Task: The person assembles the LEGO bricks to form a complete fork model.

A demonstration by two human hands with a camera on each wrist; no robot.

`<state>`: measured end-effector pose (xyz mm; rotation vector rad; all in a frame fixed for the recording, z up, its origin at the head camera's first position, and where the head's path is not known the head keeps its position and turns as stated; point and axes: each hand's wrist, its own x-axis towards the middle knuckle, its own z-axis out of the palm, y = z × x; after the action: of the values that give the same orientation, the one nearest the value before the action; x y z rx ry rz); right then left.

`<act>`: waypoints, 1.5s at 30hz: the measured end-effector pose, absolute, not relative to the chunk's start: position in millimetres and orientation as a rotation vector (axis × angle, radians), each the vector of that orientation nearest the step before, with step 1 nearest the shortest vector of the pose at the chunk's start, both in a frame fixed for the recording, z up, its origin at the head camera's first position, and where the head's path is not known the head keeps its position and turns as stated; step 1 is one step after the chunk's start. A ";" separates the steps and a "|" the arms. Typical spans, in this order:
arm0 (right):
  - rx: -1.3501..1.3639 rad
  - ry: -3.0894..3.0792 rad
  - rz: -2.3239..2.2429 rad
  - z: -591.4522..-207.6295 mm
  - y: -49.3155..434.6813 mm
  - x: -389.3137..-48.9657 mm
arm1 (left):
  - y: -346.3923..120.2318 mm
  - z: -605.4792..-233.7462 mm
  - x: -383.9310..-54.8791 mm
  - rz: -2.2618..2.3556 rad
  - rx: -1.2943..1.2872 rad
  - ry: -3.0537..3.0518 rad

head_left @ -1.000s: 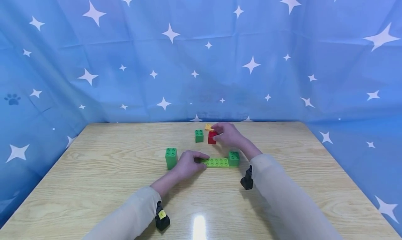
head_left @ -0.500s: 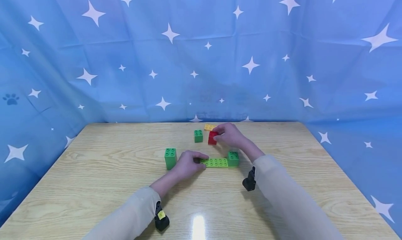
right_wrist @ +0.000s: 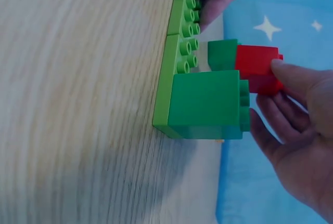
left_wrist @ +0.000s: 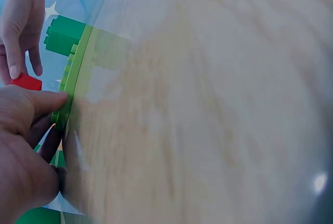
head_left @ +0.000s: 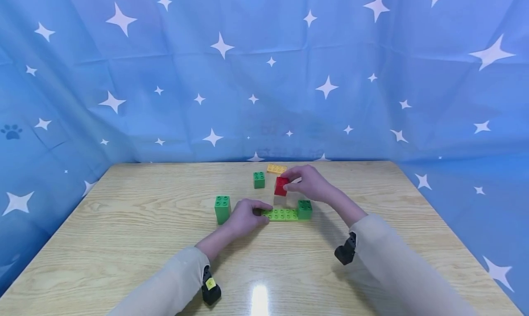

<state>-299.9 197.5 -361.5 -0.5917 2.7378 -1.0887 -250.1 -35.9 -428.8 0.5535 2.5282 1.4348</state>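
My left hand (head_left: 244, 216) pinches the left end of a light green studded strip (head_left: 285, 215) between thumb and fingers. The strip lies on the table, and a seam across it shows in the right wrist view. On its right end stands a green building brick (right_wrist: 204, 102). Behind the strip, my right hand (head_left: 312, 185) holds a red building brick (head_left: 280, 186) between thumb and fingers, lifted off the table with its reflection below. The right wrist view shows the red brick (right_wrist: 256, 65) with its studs toward my palm.
A taller green brick stack (head_left: 222, 210) stands left of my left hand. Farther back are a small green brick (head_left: 259, 180) and a flat yellow-orange brick (head_left: 276, 169). A blue star-patterned curtain (head_left: 264, 77) hangs behind the wooden table (head_left: 144, 224).
My right hand has raised the red brick from the table and brought it slightly nearer. My left hand stays on the strip. The yellow-orange brick is more fully visible.
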 end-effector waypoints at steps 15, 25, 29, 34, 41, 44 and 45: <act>-0.635 2.635 -1.090 -368.0 211.9 -269.6 | -38.9 -431.7 -251.3 1.441 0.581 2.541; -0.632 2.617 -1.096 -373.4 213.8 -262.1 | -38.6 -431.1 -250.3 1.443 0.569 2.540; -0.643 2.608 -1.103 -375.0 214.7 -261.2 | -38.2 -431.1 -249.9 1.443 0.567 2.540; -0.645 2.632 -1.089 -377.2 215.2 -260.3 | -37.5 -430.5 -249.8 1.445 0.570 2.537; -0.673 2.623 -1.094 -379.3 215.1 -258.6 | -36.2 -429.8 -249.1 1.453 0.579 2.535; -0.667 2.621 -1.104 -379.5 215.3 -258.0 | -36.0 -430.0 -249.1 1.454 0.584 2.534; -0.666 2.623 -1.105 -379.5 215.4 -257.8 | -36.0 -430.0 -249.2 1.455 0.583 2.533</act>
<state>-257.8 215.4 -379.5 -0.6662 2.6227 -1.1049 -249.2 -36.0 -430.0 0.5828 2.5334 1.4550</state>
